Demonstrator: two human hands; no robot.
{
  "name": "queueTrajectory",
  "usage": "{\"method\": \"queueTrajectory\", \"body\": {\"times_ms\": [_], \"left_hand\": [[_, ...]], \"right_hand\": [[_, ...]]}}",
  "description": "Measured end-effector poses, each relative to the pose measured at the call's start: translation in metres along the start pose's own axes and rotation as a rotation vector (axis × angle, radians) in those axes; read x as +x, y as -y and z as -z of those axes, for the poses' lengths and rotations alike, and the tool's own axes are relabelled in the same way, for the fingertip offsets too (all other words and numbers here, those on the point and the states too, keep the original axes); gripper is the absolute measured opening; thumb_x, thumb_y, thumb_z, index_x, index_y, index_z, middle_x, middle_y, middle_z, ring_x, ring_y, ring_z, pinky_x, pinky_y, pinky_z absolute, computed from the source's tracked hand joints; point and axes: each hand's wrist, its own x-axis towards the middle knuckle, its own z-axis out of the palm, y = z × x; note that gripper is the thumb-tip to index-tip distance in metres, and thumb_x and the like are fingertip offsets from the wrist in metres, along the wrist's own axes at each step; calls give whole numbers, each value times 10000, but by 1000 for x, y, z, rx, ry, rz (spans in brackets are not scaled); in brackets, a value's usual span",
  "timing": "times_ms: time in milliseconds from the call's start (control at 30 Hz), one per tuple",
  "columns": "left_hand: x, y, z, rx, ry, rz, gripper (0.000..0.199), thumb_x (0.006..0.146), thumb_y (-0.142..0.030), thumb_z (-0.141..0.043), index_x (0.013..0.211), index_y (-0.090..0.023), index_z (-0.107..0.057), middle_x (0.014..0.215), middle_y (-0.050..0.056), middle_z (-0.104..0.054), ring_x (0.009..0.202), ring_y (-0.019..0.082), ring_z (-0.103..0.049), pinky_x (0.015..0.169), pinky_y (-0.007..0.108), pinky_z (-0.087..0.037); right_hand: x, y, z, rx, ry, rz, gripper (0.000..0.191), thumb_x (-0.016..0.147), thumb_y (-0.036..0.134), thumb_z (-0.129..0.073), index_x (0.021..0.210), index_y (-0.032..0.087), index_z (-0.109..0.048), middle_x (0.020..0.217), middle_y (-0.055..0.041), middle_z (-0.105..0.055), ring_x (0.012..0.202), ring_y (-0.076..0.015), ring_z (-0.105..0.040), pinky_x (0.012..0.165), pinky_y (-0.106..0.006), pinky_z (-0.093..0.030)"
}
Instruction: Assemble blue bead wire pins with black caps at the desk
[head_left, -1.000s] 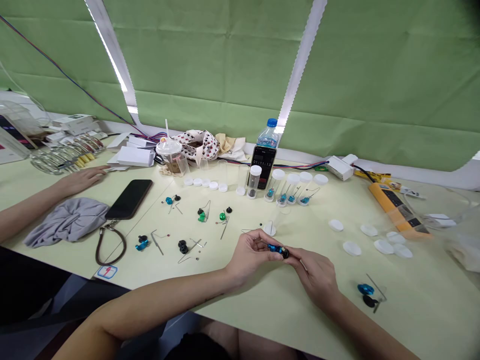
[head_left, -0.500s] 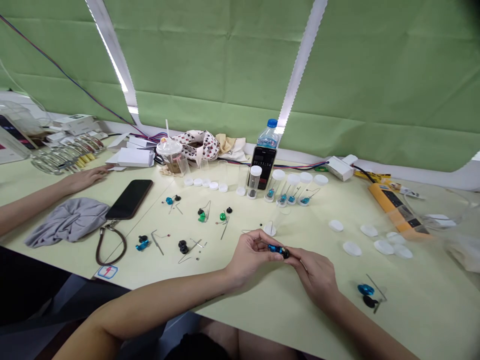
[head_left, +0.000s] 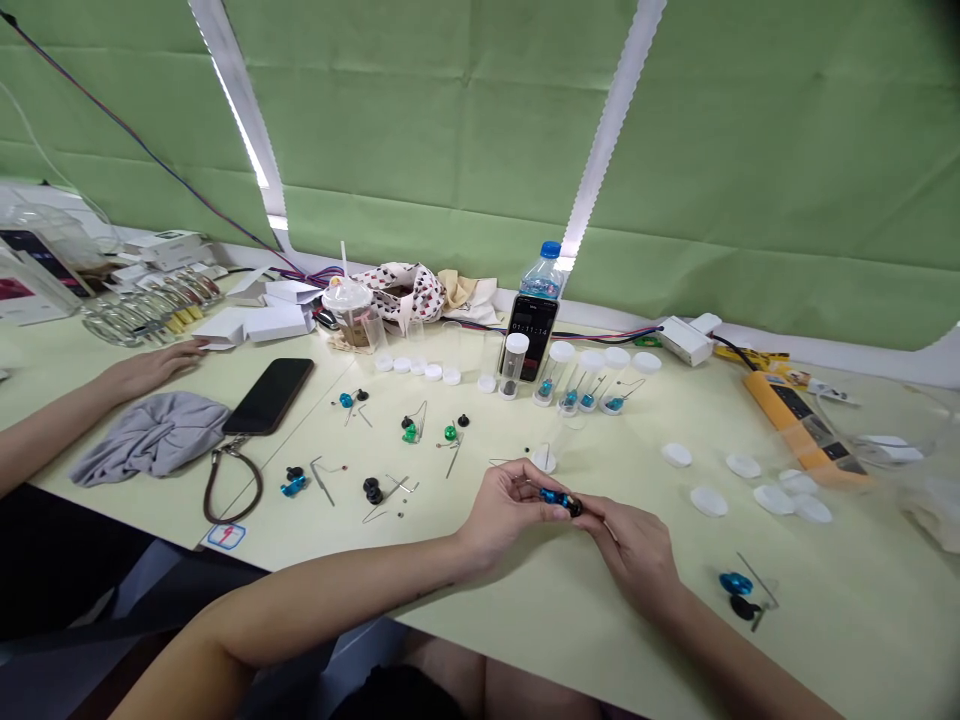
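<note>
Between the fingertips of both hands is a small blue and black part (head_left: 559, 499), over the front middle of the table. My left hand (head_left: 504, 512) pinches its blue end from the left. From the right, my right hand (head_left: 631, 545) grips its black end. Just behind the fingers, a clear tube with a white cap (head_left: 545, 459) is on the table. A separate blue piece (head_left: 736, 583) lies right of my right hand, with a black knob (head_left: 744, 607) and thin metal rods touching or close beside it.
Capped tubes (head_left: 515, 365) with parts inside stand before a propped phone (head_left: 529, 335). Loose white caps (head_left: 709, 501) lie to the right, near an orange power strip (head_left: 806, 425). Small part groups (head_left: 373, 491) spread leftward. Another person's hand (head_left: 161, 368) rests at far left.
The view has shifted slightly, so the table items appear a little farther right. Both hands keep their hold on the blue and black part.
</note>
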Motion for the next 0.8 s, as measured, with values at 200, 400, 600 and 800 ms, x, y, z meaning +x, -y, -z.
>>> {"method": "queueTrajectory", "body": {"times_ms": [200, 400, 600, 800], "left_hand": [[-1, -1, -2, 10, -8, -7, 301, 594, -226, -814, 775, -115, -600, 824, 82, -698, 813, 176, -650, 822, 355, -484], [-3, -2, -3, 12, -4, -26, 301, 594, -223, -814, 773, -114, -597, 828, 86, -701, 805, 168, -651, 815, 338, -483], [-4, -1, -3, -34, -17, -4, 326, 566, -212, -830, 778, -112, -604, 829, 84, -703, 781, 157, -654, 787, 318, -493], [-5, -1, -3, -59, -16, 12, 331, 550, -213, -836, 772, -109, -613, 814, 82, -704, 759, 151, -651, 778, 316, -490]], "right_hand": [[-2, -1, 1, -9, 11, 9, 168, 935, 244, -480, 979, 189, -632, 776, -17, -733, 619, -116, -679, 598, -198, -525], [-1, -1, 2, -29, -9, 45, 157, 929, 236, -489, 975, 188, -631, 795, -26, -737, 643, -127, -690, 595, -202, -526], [-1, -1, 2, -35, -4, 60, 166, 926, 232, -484, 980, 195, -636, 802, -22, -738, 645, -121, -691, 600, -194, -533], [-2, 0, 2, -21, 1, 51, 177, 935, 250, -473, 995, 193, -629, 780, -23, -736, 621, -123, -686, 597, -199, -531]]}}
